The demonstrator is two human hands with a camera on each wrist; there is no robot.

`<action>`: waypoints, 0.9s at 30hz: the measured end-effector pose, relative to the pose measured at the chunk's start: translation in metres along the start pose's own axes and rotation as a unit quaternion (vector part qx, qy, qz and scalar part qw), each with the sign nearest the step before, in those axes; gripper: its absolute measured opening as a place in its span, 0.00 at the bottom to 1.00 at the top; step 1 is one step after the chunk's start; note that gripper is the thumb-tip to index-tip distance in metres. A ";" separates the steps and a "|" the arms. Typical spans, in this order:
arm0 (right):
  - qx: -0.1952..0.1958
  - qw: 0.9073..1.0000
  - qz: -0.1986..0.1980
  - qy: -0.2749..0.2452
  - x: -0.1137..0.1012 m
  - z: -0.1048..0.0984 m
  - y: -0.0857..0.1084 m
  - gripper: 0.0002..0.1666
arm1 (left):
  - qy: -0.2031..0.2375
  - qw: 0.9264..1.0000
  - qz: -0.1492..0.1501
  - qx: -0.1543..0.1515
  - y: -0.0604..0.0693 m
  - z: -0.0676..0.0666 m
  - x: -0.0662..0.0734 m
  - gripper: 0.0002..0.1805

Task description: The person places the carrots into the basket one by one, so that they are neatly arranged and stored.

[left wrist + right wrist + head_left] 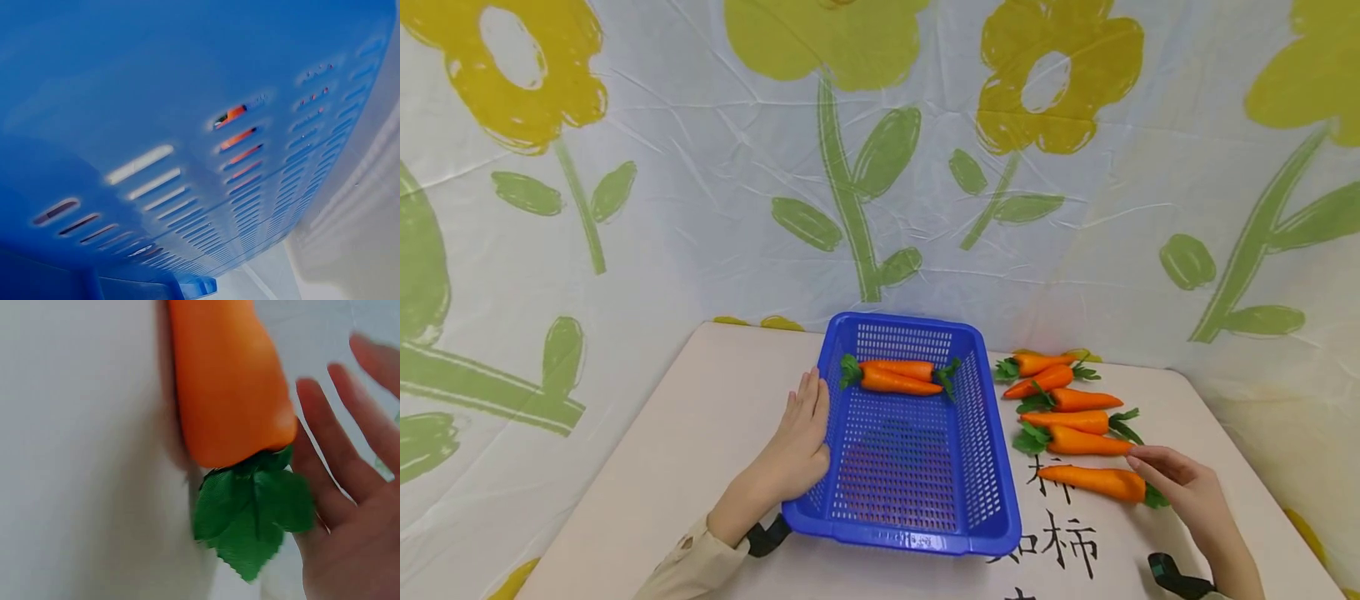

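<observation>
A blue plastic basket [996, 467] stands on the table with two carrots [898, 382] lying side by side at its far end. My left hand [797, 442] rests against the basket's left rim, fingers straight; the left wrist view shows mostly the slotted blue wall [137, 94]. To the right of the basket, several carrots [1086, 400] with green tops lie in a column. My right hand [1187, 483] is over the leafy end of the nearest carrot [1093, 481]. In the right wrist view its fingers spread beside that carrot [231, 381], holding nothing.
The pale table [730, 400] has black written characters [1071, 542] near the carrots. A white cloth with printed flowers [700, 208] hangs behind the table and along its sides. The farthest carrots lie close to the table's back edge.
</observation>
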State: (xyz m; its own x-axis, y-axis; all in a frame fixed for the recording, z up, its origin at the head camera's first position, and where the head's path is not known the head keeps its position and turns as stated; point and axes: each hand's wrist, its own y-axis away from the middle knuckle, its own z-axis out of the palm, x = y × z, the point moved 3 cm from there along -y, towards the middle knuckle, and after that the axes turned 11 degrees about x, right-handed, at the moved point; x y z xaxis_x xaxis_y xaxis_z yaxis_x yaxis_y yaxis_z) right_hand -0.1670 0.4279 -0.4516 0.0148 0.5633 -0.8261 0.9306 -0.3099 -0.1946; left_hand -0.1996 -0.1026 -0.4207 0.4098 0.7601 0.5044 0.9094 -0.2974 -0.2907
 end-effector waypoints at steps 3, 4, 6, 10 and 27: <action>-0.018 1.000 -0.011 0.002 0.006 0.003 0.001 0.21 | 0.005 1.000 0.005 0.006 0.000 -0.001 0.000 0.44; -0.022 1.000 -0.017 0.003 0.007 0.003 0.001 0.20 | 0.006 1.000 0.005 0.005 0.001 -0.001 0.000 0.44; -0.031 0.999 -0.037 0.003 0.010 0.005 0.003 0.20 | 0.009 1.000 0.006 0.004 0.001 -0.002 0.000 0.44; -0.053 0.996 -0.066 -0.009 0.017 0.008 0.005 0.20 | 0.010 1.000 0.002 -0.002 0.001 -0.002 0.000 0.44; -0.061 0.998 0.033 0.013 0.036 0.015 0.011 0.34 | 0.013 1.000 0.004 0.002 0.000 -0.002 0.000 0.43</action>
State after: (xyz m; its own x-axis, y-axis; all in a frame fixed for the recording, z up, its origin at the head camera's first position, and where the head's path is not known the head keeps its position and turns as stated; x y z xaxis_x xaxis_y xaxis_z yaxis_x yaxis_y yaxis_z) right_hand -0.1614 0.4337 -0.4917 0.0855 0.5654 -0.8204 0.9647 -0.2528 -0.0737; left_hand -0.1994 -0.1036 -0.4193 0.4181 0.7426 0.5233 0.9062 -0.3006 -0.2974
